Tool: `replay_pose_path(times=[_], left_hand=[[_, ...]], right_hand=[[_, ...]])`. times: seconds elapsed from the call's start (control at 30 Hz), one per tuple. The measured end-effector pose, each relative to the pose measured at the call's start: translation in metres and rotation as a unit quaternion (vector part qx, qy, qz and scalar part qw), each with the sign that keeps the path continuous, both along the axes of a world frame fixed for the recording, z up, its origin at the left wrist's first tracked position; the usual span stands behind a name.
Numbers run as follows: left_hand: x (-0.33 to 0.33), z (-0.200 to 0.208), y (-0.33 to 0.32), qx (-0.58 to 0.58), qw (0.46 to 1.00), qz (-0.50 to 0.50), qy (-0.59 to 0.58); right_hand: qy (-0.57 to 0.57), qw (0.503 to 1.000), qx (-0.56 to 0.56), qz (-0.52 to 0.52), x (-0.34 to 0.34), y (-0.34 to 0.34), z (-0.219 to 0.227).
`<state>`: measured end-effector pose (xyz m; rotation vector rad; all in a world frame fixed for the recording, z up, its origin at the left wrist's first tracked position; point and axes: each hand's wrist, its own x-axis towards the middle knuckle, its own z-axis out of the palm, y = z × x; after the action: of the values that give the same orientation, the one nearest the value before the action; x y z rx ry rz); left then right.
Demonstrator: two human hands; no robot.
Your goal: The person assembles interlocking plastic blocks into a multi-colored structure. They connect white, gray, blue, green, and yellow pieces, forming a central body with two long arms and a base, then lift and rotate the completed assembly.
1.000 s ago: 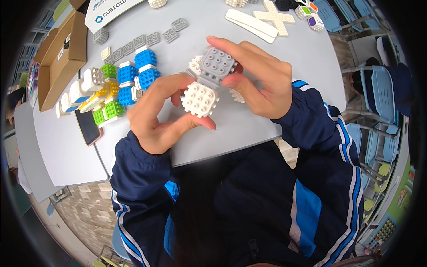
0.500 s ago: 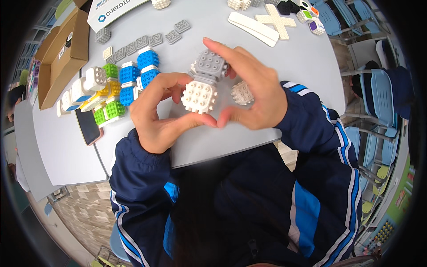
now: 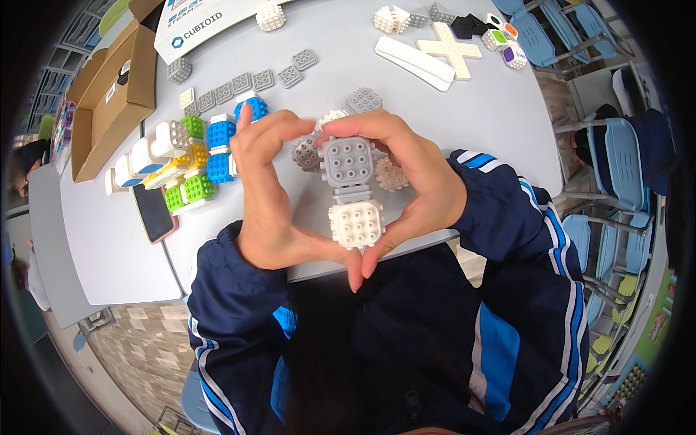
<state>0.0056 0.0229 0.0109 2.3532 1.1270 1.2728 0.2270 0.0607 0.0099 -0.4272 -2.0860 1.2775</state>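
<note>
Between my two hands is a build of studded cube blocks, its near end made of a grey block [image 3: 349, 161] joined to a white block [image 3: 357, 225]. My left hand [image 3: 267, 199] curves round the left side, its thumb below the white block. On the other side my right hand [image 3: 428, 177] has its index finger across the top of the grey block and its thumb by the white one. Behind are a dark grey block [image 3: 306, 154], another grey block [image 3: 364, 100] and a cream block [image 3: 392, 175]; I cannot tell which of these are joined to the build.
To the left stand coloured blocks [image 3: 197, 187], a phone [image 3: 155, 214] and an open cardboard box [image 3: 116, 109]. Flat grey plates [image 3: 241, 82] lie in a row beyond. Far right are a white cross piece [image 3: 451, 49], white bars [image 3: 413, 64] and black pieces [image 3: 467, 27].
The held blocks have come nearer to me and tipped, so their studded faces look up. My left fingers have lifted and straightened somewhat. More grey blocks show behind.
</note>
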Motion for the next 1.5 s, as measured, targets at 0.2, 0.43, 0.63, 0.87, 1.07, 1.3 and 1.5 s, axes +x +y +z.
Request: replay_pose_path(times=[0.2,0.43,0.63,0.87,1.07,1.3,1.5], left_hand=[[-0.006,0.02,0.0,-0.054,0.996,-0.034,0.069],[0.006,0.017,0.0,-0.06,0.995,-0.028,0.071],[0.012,0.01,-0.002,-0.004,0.996,-0.022,0.081],[0.023,0.001,-0.009,-0.034,0.997,-0.073,-0.015],[0.036,-0.018,-0.016,0.036,0.99,-0.085,-0.109],[0.012,0.012,-0.006,0.008,0.996,-0.048,0.073],[0.001,0.014,-0.006,-0.086,0.993,-0.052,0.069]], right_hand=[[0.055,0.996,0.04,-0.061,-0.001,0.004,-0.004],[0.048,0.99,0.1,-0.092,-0.001,0.005,0.003],[0.083,0.985,0.128,-0.081,-0.003,0.007,-0.002],[0.084,0.96,0.252,-0.089,-0.006,0.001,0.003],[0.221,0.918,0.306,-0.12,-0.021,-0.006,-0.022],[0.109,0.936,0.31,-0.129,-0.009,0.003,-0.002],[0.025,0.948,0.281,-0.146,-0.006,0.0,0.0]])
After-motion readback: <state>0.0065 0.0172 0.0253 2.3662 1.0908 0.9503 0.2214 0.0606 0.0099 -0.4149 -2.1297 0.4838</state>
